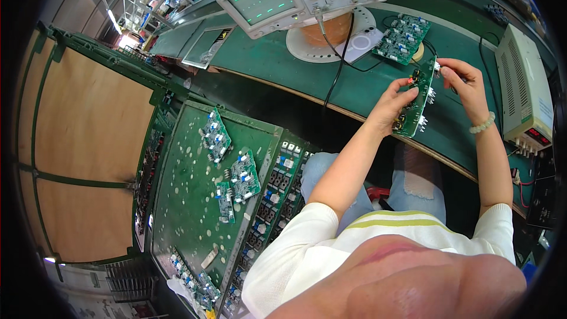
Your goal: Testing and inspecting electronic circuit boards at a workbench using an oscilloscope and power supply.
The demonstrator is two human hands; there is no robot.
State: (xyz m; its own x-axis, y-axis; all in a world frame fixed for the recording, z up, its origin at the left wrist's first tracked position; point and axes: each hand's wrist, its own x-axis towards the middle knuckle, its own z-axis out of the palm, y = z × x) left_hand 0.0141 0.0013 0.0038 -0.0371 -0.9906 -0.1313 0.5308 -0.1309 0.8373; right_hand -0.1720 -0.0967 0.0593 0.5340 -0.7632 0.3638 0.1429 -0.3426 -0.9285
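Note:
A long green circuit board (420, 105) is held up over the front edge of the bench, tilted, with white connectors along its right side and dark parts on its face. My left hand (394, 105) grips its left side, the thumb lying across the face. At the board's far end, the thumb and forefinger of my right hand (468, 85) pinch the corner by a white connector (437, 66). Something small and dark shows under the curled fingers of that hand; I cannot make out what it is. Just beyond the hands, a larger populated circuit board panel (403, 38) lies on the bench.
An oscilloscope (266, 1) with green traces stands at the back on a round spool (331, 35), its black cable (338, 77) hanging over the edge. A power supply (522, 82) stands at the right. On the left, a green cart top (192, 183) carries several circuit boards (245, 176).

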